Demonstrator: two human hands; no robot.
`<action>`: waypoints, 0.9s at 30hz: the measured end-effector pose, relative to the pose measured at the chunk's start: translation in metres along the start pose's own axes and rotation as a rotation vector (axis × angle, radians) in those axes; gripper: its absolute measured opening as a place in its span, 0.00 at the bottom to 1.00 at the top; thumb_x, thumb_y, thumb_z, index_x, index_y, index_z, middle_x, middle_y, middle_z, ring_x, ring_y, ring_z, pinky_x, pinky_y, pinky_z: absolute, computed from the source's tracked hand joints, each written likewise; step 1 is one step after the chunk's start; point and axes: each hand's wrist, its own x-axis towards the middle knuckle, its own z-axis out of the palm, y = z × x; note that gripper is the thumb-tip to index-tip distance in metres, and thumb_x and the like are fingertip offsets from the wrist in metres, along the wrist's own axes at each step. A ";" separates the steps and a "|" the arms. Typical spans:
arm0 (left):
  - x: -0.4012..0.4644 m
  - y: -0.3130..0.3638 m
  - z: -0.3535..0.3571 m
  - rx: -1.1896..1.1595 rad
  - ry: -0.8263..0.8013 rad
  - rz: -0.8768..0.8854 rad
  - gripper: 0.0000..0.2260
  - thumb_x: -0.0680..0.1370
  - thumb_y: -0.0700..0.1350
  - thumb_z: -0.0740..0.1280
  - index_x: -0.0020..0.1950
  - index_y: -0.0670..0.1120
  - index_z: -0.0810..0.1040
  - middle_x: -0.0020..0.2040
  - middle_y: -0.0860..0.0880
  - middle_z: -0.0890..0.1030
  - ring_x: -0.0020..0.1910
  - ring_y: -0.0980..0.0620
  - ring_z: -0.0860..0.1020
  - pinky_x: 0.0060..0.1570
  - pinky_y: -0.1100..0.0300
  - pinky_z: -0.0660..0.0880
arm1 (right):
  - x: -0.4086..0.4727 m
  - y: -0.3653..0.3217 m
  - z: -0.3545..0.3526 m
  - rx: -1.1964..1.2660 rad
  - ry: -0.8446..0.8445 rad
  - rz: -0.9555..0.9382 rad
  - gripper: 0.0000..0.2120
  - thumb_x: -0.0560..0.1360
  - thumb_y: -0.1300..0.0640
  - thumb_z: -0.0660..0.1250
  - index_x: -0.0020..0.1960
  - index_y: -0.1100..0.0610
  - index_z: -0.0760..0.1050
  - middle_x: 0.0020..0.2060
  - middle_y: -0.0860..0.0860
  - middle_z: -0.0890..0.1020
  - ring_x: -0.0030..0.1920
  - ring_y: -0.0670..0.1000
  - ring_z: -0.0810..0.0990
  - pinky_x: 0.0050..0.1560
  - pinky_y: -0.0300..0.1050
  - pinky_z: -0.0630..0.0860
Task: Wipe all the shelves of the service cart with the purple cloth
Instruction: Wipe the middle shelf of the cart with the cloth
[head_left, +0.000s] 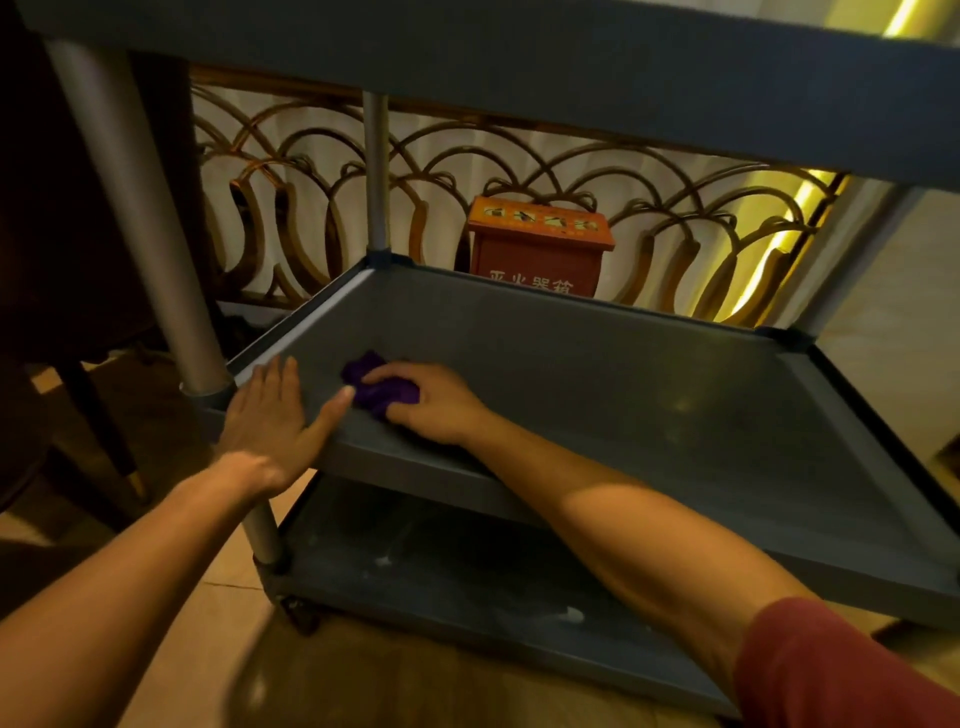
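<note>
A grey service cart fills the view, with its middle shelf (597, 374) in front of me, its top shelf (519, 57) overhead and its bottom shelf (467, 582) below, marked with pale smudges. The crumpled purple cloth (376, 387) lies at the middle shelf's near left corner. My right hand (434, 402) presses down on the cloth, fingers closed over it. My left hand (275, 415) rests flat on the shelf's near left rim, fingers spread, beside the cloth.
A grey cart post (135, 208) rises at the left corner, another post (376, 171) at the back. A red box (537, 244) with white characters stands behind the cart against an ornate bronze railing (291, 171). A dark chair leg (104, 421) stands left, on a tan tiled floor (171, 649).
</note>
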 end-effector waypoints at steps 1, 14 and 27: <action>0.000 0.001 0.001 0.011 0.000 0.001 0.57 0.63 0.82 0.34 0.81 0.44 0.47 0.82 0.43 0.48 0.80 0.43 0.49 0.77 0.45 0.47 | -0.009 -0.001 -0.001 0.025 -0.031 -0.024 0.18 0.75 0.54 0.70 0.64 0.42 0.76 0.68 0.51 0.75 0.60 0.50 0.76 0.57 0.43 0.73; 0.004 0.007 0.008 0.300 -0.013 -0.087 0.49 0.72 0.76 0.40 0.78 0.39 0.58 0.80 0.37 0.55 0.78 0.38 0.54 0.77 0.42 0.51 | -0.187 0.051 -0.090 -0.112 0.215 0.073 0.17 0.69 0.67 0.71 0.54 0.54 0.84 0.60 0.52 0.84 0.62 0.51 0.82 0.68 0.46 0.73; 0.016 0.101 0.017 0.335 -0.257 0.233 0.47 0.66 0.79 0.42 0.81 0.57 0.52 0.82 0.44 0.47 0.80 0.38 0.44 0.76 0.37 0.45 | -0.313 0.191 -0.219 -0.490 0.813 0.917 0.21 0.77 0.58 0.66 0.70 0.55 0.74 0.63 0.61 0.79 0.56 0.66 0.81 0.54 0.60 0.81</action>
